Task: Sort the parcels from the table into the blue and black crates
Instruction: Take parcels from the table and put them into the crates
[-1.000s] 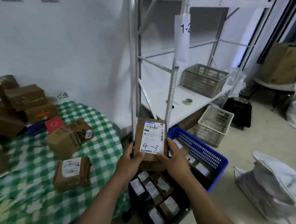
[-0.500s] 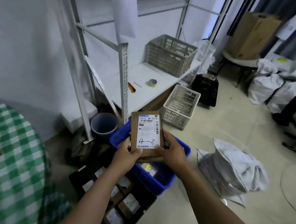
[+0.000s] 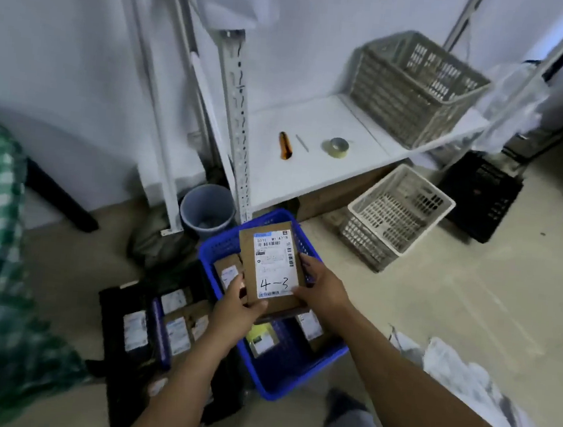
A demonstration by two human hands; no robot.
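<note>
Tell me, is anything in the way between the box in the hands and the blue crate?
Nothing visible is. The left hand and right hand hold the box right over the blue crate, whose top is open. Other boxes lie on its bottom, so the held one would likely land on or beside them.

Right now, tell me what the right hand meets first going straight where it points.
The 4-3 parcel the right hand grips; beyond, probably the blue crate's far wall, depth unclear.
</note>
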